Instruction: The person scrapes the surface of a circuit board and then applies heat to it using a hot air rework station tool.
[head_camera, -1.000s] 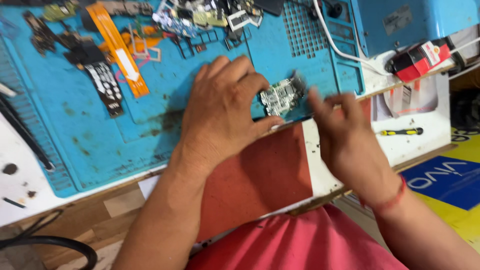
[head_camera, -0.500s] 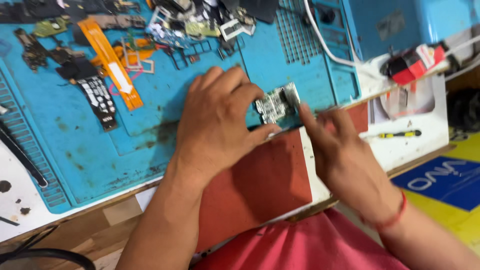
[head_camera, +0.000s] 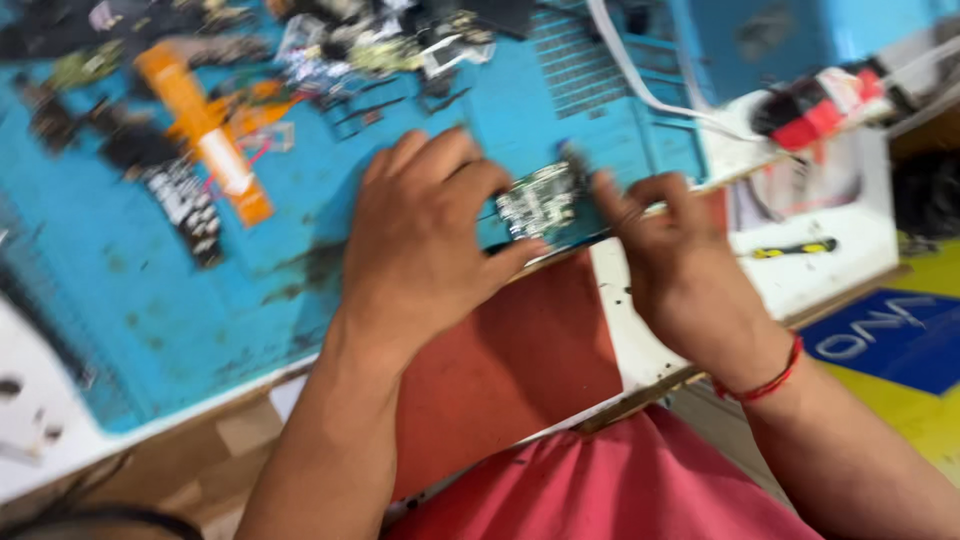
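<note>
- The left hand (head_camera: 425, 245) lies palm-down on the blue work mat (head_camera: 130, 300), its thumb and fingertips pinching the left edge of a small circuit board (head_camera: 540, 200).
- The right hand (head_camera: 680, 260) meets the same circuit board from the other side; its curled fingers touch the right edge, so both hands grip it between them.
- The circuit board sits at the near right part of the mat, just above a red-brown sheet (head_camera: 520, 360) that lies on the table (head_camera: 640, 340).
- The picture is blurred, so the board's finer parts cannot be made out.
- A red thread bracelet (head_camera: 765, 385) circles the right wrist.
- An orange flat ribbon cable (head_camera: 205, 145) lies on the mat well to the left of the hands, beside dark small parts.
- A heap of loose metal and dark parts (head_camera: 370, 45) lies along the far edge of the mat.
- A yellow-and-black screwdriver (head_camera: 795, 248) rests on a white tray to the right of the right hand, apart from it.
- A white cable (head_camera: 640, 80) runs across the far right corner of the mat.
</note>
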